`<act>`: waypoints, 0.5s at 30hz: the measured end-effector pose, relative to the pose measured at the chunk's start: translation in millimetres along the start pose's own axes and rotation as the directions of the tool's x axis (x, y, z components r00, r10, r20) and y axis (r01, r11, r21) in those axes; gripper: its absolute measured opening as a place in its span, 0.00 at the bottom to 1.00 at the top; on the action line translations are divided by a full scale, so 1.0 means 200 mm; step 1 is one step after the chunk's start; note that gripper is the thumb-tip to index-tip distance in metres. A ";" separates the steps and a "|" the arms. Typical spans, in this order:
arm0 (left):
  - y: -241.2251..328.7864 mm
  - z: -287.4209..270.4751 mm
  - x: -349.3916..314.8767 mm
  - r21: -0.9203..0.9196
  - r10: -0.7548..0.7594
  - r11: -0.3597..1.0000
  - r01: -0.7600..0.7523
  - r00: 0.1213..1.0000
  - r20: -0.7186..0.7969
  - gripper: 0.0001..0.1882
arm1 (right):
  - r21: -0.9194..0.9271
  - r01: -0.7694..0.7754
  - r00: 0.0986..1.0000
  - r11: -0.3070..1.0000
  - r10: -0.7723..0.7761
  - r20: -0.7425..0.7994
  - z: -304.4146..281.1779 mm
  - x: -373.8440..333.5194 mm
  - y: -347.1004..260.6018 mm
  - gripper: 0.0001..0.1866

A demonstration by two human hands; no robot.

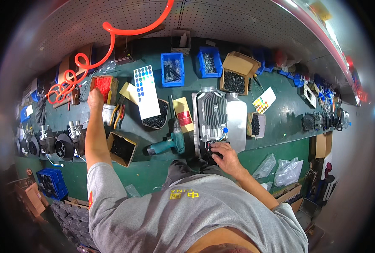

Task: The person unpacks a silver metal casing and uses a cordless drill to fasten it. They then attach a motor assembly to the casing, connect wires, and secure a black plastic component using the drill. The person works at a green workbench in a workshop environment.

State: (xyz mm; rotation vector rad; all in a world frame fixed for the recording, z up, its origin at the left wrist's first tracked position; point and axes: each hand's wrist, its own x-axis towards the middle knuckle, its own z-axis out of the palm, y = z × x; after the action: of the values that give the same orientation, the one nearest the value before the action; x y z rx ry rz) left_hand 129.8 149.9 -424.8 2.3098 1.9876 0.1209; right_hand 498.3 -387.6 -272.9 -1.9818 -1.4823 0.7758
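Note:
My left hand (95, 99) reaches to a small cardboard box (114, 93) of red parts (103, 85) at the left of the bench. Its fingertips are at the parts and too hidden to read. In front of me lies a finned grey metal housing (212, 111). My right hand (226, 157) rests at its near end, fingers curled around a dark spot there; what they grip is hidden. A blue-tipped piece (225, 130) sits on the housing just above that hand. Left of the housing, a teal power screwdriver (170, 142) lies on the bench.
Several open boxes of small dark parts (234, 82) and blue bins (172, 78) stand around the housing. A sticker sheet (146, 90) and orange-handled pliers (119, 116) lie left. A coiled orange air hose (111, 38) hangs above. Black round motor units (64, 146) line the left edge.

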 end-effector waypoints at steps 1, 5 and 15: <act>-0.01 -0.01 0.00 -0.041 -0.012 0.999 0.010 0.999 -0.037 0.12 | 0.005 0.001 1.000 1.000 -0.001 0.000 0.01 0.00 0.01 0.12; 0.04 -0.04 -0.08 -0.314 -0.029 0.948 -0.057 0.965 -0.261 0.09 | 0.008 0.033 0.999 0.999 -0.033 -0.024 0.01 0.01 0.01 0.11; 1.11 -0.46 -1.29 -0.967 0.228 -0.038 0.254 0.944 0.239 0.09 | 0.827 -0.373 0.897 0.420 0.392 0.205 0.02 0.48 -0.19 0.12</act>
State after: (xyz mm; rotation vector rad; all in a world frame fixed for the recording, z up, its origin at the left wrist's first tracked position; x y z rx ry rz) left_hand 297.2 -136.0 -306.1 1.0675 0.9170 0.8266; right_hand 493.3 -285.0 -261.0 -1.4706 -0.3664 1.3519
